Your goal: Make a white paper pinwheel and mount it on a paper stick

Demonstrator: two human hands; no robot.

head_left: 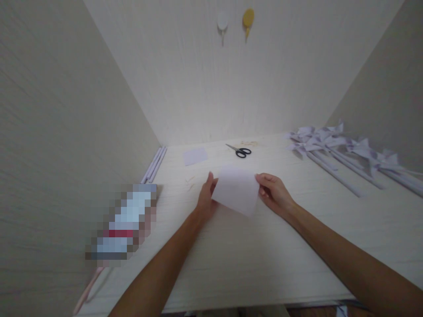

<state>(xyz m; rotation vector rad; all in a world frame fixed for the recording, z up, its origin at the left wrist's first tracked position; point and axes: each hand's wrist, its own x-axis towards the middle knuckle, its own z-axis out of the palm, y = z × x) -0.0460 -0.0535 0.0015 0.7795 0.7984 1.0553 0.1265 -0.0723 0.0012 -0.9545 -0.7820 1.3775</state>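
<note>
A pale lilac sheet of paper [235, 190] is held up over the table, tilted, between my two hands. My left hand [208, 197] grips its left edge, thumb pointing up and the other fingers partly behind the sheet. At the upper right corner, my right hand [273, 190] pinches the paper between thumb and fingers. Beyond the sheet lie black-handled scissors [243, 152], blades pointing left. A smaller-looking lilac paper piece [194, 156] rests flat to the left of the scissors.
Several paper pinwheels on rolled sticks [330, 143] lie at the right. Rolled paper tubes [154, 165] lean by the left wall, behind a blurred-out device [127, 222] with a pink strap. Thin tan bits [249, 143] lie near the scissors. Two hooks [248, 18] are on the back wall.
</note>
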